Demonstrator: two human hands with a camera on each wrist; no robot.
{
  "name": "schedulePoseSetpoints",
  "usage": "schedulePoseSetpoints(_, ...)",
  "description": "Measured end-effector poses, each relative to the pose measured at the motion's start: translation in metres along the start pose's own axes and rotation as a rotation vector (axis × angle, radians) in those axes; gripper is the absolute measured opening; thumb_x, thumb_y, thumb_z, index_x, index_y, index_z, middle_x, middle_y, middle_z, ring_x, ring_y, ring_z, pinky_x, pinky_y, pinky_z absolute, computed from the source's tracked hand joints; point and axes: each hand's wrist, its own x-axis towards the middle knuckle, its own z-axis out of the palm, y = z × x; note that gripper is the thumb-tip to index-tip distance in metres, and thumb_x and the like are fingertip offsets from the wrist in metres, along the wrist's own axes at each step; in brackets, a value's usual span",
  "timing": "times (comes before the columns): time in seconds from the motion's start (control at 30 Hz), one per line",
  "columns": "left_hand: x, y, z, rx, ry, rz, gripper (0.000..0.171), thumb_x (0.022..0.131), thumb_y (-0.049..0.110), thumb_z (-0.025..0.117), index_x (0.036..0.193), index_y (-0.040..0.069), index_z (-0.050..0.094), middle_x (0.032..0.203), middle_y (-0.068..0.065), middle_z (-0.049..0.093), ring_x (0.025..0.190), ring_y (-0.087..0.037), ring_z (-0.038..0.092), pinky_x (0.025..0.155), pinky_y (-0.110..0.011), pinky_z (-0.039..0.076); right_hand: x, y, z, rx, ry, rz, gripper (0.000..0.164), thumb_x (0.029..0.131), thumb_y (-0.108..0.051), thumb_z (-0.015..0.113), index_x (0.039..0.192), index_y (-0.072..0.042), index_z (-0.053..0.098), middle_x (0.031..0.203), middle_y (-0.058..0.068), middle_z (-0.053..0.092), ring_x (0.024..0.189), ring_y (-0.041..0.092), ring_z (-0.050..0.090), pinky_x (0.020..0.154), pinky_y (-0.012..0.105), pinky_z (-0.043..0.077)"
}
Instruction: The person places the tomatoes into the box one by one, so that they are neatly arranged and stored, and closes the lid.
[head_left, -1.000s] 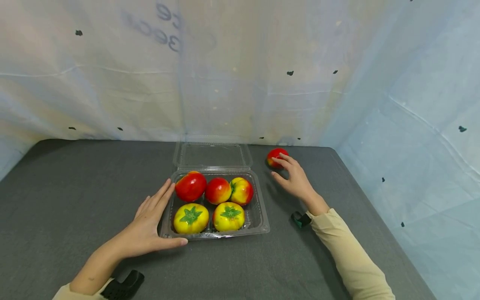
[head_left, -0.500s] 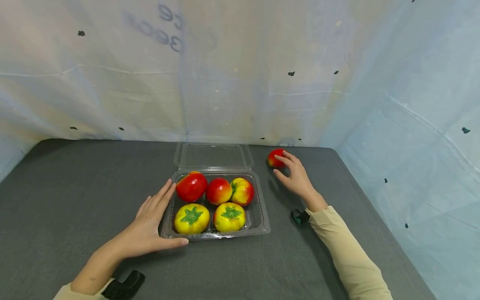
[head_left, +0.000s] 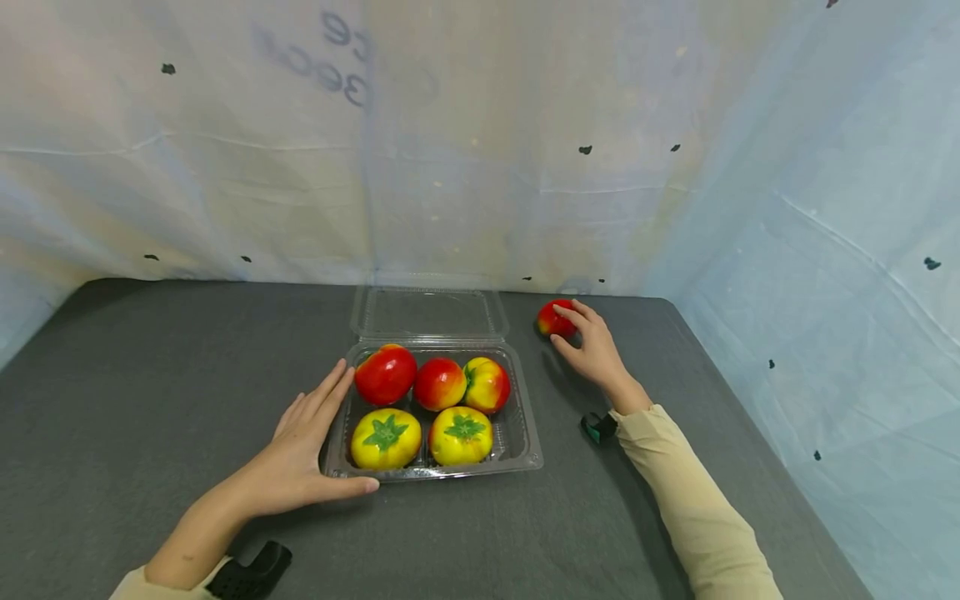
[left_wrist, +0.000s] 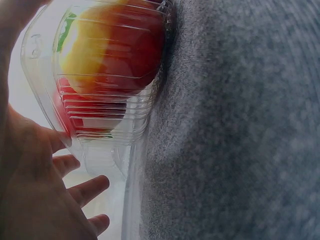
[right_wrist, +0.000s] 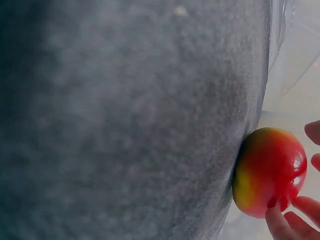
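Note:
A clear plastic clamshell box (head_left: 525, 442) stands on the table with its lid folded back. Inside are a large red fruit (head_left: 386, 375), two smaller red-and-yellow fruits (head_left: 439, 384) and two yellow fruits (head_left: 386, 439) with green star-shaped tops. My left hand (head_left: 300, 458) rests along the box's left side, fingers extended, thumb stretched along the front edge. To the right of the lid lies a glossy red fruit (right_wrist: 270, 172) with a yellow-green patch. Loosely bent fingers of my right hand (head_left: 596, 350) reach over it; some touch its surface, while other fingertips stand slightly apart in the right wrist view.
The transparent lid (head_left: 431, 312) lies flat behind the box. A dark grey cloth covers the table (head_left: 187, 375). Pale plastic sheeting (head_left: 480, 167) hangs behind the table and on its right side.
My right hand's fingers have closed in slightly around the lone red fruit. The left hand keeps its place at the box, and the whole head view has shifted a little.

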Motion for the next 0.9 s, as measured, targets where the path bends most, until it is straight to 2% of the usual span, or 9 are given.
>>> schedulePoseSetpoints(0.33, 0.0, 0.0, 0.0, -0.004, 0.001, -0.002, 0.124, 0.067, 0.057, 0.08, 0.156, 0.024, 0.001, 0.162, -0.003, -0.006, 0.144, -0.044, 0.007, 0.108, -0.07, 0.001, 0.005, 0.005, -0.001, -0.009, -0.013, 0.052, 0.052, 0.092, -0.017, 0.062, 0.14, -0.003, 0.048, 0.15, 0.027, 0.031, 0.137, 0.045, 0.029, 0.109, 0.06, 0.028)
schedulePoseSetpoints(0.67, -0.001, 0.001, 0.0, -0.001, 0.004, 0.005, 0.123, 0.068, 0.057, 0.08, 0.156, 0.023, 0.001, 0.162, -0.005, -0.005, 0.144, -0.044, 0.007, 0.107, -0.07, 0.002, 0.011, 0.009, -0.001, -0.034, -0.029, 0.055, 0.053, 0.092, -0.017, 0.063, 0.141, -0.004, 0.047, 0.15, 0.028, 0.031, 0.137, 0.045, 0.03, 0.11, 0.061, 0.027)
schedulePoseSetpoints(0.9, -0.001, 0.001, 0.001, -0.01, 0.005, 0.008, 0.123, 0.067, 0.056, 0.08, 0.156, 0.023, 0.001, 0.162, -0.004, -0.005, 0.144, -0.045, 0.007, 0.107, -0.071, 0.002, 0.014, 0.009, 0.0, -0.032, -0.048, 0.088, 0.057, 0.092, -0.022, 0.064, 0.144, -0.008, 0.045, 0.151, 0.026, 0.029, 0.137, 0.044, 0.032, 0.109, 0.059, 0.03)
